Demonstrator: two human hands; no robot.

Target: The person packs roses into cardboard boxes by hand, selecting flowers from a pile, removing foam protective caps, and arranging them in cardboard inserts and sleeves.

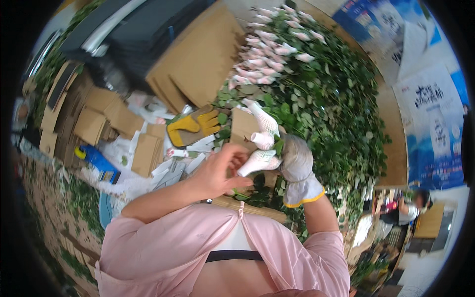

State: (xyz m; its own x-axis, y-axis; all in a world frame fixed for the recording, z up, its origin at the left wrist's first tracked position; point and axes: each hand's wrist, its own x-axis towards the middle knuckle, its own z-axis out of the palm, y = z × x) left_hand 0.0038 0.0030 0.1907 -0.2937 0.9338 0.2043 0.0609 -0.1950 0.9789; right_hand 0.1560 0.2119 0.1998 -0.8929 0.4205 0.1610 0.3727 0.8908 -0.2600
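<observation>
My right hand [298,163], in a grey-white work glove with a yellow cuff edge, grips several stemmed flowers [264,141], likely roses, by the stems just below their heads. Each head is sleeved in white foam netting, and the heads point in different directions. My bare left hand [217,169] is beside the lowest netted head, with thumb and fingers apart around its narrow tip; blur hides whether they touch. A cardboard sheet [240,124] lies behind the held flowers. The stems below the glove are mostly hidden.
Beyond my hands a heap of netted flowers [263,55] lies on leafy stems [334,104]. A yellow-and-brown work glove [193,126], cut cardboard pieces [146,152] and a blue tool [98,163] are at left. Printed posters [434,122] hang at right; another person [406,209] is farther off.
</observation>
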